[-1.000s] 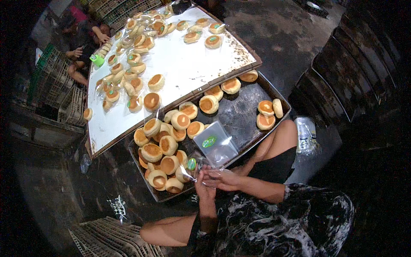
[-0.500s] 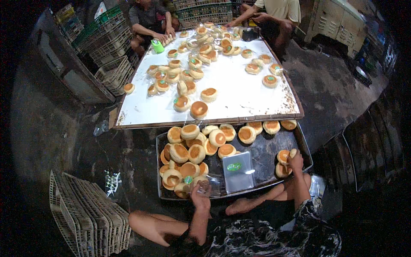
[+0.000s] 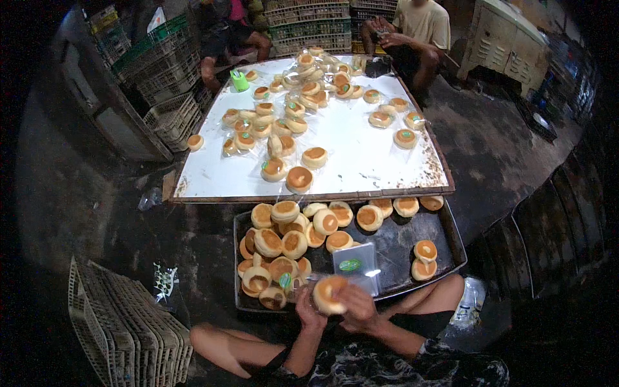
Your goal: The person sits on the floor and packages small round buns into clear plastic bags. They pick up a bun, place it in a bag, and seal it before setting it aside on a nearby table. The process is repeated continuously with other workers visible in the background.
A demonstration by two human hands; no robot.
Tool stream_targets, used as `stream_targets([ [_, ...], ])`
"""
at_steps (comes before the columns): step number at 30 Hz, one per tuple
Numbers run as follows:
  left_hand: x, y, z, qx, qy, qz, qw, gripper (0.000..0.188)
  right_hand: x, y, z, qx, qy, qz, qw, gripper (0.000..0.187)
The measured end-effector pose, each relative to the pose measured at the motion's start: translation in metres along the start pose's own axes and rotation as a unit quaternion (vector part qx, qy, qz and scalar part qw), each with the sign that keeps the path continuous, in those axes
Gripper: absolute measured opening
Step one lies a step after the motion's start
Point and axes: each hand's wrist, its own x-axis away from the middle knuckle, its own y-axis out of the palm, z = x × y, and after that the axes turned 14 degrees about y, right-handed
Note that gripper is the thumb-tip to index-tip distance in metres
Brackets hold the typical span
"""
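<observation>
In front of me, over the near rim of a dark baking tray, my right hand grips a round bun with a browned top, slightly blurred. Close at its left, my left hand holds a clear plastic bag with a green label, partly hidden by the bun and fingers. The bun is at the bag; whether it is inside I cannot tell. A pile of unwrapped buns fills the tray's left side. A stack of clear bags with a green label lies in its middle, and two buns rest at the right.
Beyond the tray stands a white-topped table with bagged and loose buns and a green container. Two people sit at its far end. Plastic crates lean at my left, more are stacked behind, and a metal cabinet stands far right.
My right hand has lifted a bun from the tray's right side and brought it left to my left hand and the bag. The far-left person has drawn back from the table.
</observation>
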Motion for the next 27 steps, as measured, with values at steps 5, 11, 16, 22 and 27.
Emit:
stream_targets([
  [5,0.029,0.031,-0.025,-0.149,0.095,0.033,0.984,0.045,-0.009,0.008,-0.005,0.07,0.057,0.074,0.993,0.044],
  [11,0.017,0.015,-0.009,-0.061,-0.086,-0.001,0.994,0.044,0.001,0.02,-0.022,0.026,0.117,0.057,0.991,0.064],
  [16,0.007,0.012,0.009,-0.004,-0.107,0.002,0.994,0.04,-0.013,0.035,-0.025,-0.029,0.213,-0.014,0.976,0.059],
  [22,0.034,-0.003,0.004,-0.17,-0.247,-0.08,0.951,0.04,-0.04,0.018,0.046,-0.036,0.377,-0.211,0.901,0.025],
  [27,0.007,-0.045,-0.091,-0.658,0.354,-0.417,0.517,0.041,-0.168,-0.021,-0.012,0.055,0.173,0.082,0.98,0.025],
])
